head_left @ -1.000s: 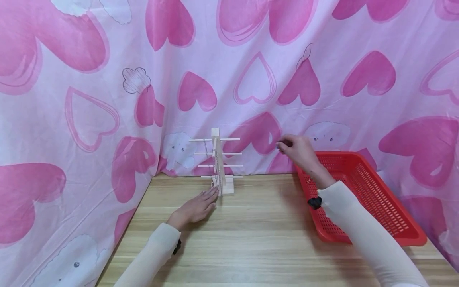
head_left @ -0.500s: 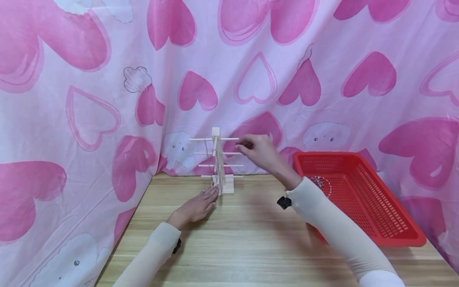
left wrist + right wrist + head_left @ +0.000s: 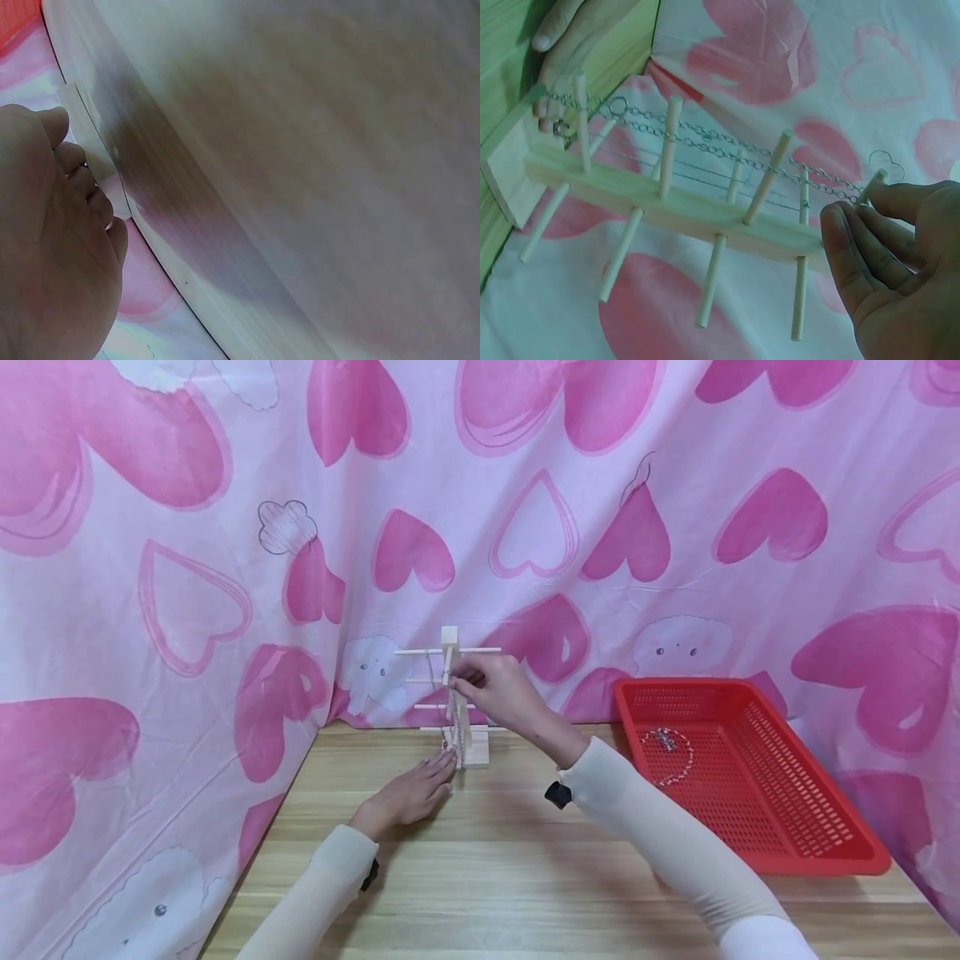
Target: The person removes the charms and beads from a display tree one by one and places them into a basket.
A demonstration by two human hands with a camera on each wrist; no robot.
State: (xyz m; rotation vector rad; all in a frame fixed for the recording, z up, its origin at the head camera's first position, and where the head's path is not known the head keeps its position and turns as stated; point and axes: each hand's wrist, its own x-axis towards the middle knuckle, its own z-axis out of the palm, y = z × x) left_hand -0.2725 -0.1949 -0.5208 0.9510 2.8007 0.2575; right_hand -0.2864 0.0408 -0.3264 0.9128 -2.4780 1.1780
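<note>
A pale wooden stand [image 3: 449, 637] with rows of thin pegs rises at the back of the table. In the right wrist view, a silver chain necklace [image 3: 718, 151] loops over the front pegs, running along the post toward the base. My right hand [image 3: 502, 693] is at the upper front peg; its thumb and finger pinch the necklace's end beside the peg tip [image 3: 879, 175]. Low at the stand's base, my left hand [image 3: 412, 793] rests with its fingers extended against it. Thinner chains [image 3: 697, 171] hang on the far side of the post.
A red perforated basket [image 3: 757, 693] stands on the right of the wooden table [image 3: 517, 877], with a beaded necklace [image 3: 665, 740] lying inside. Pink heart-print cloth [image 3: 525, 410] hangs close behind the stand and along the left side.
My right hand has moved left from above the basket to the stand's upper front peg, uncovering the beaded necklace in the basket. The left hand has stayed at the base.
</note>
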